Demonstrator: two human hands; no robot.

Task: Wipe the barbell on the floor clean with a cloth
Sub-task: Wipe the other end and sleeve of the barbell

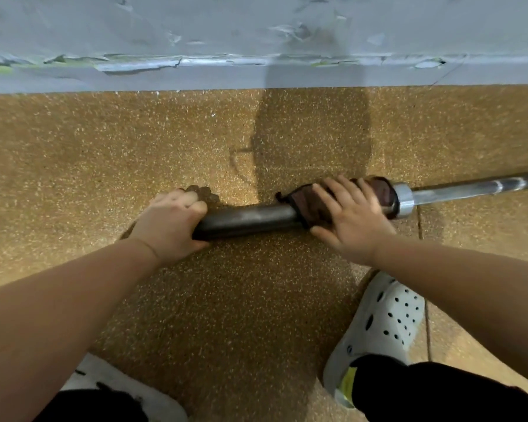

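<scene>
Flooring (256, 300) of speckled tan stone fills most of the view, meeting a grey wall (256, 32) with peeling paint at the top. The barbell (250, 216) lies on this floor, parallel to the wall, its thick dark sleeve in the middle, a shiny collar (404, 199) to the right, and the thinner shaft (476, 187) running off the right edge. Two pale perforated clogs stand near the bottom, the right shoe (387, 318) and the left shoe (119, 388). The left hand (171, 226) wraps its curled fingers tightly round the sleeve's left end. The right hand (351, 220), fingers spread and fairly straight, presses down on a dark cloth (305, 205) draped over the sleeve beside the collar; its fingertips are blurred.
</scene>
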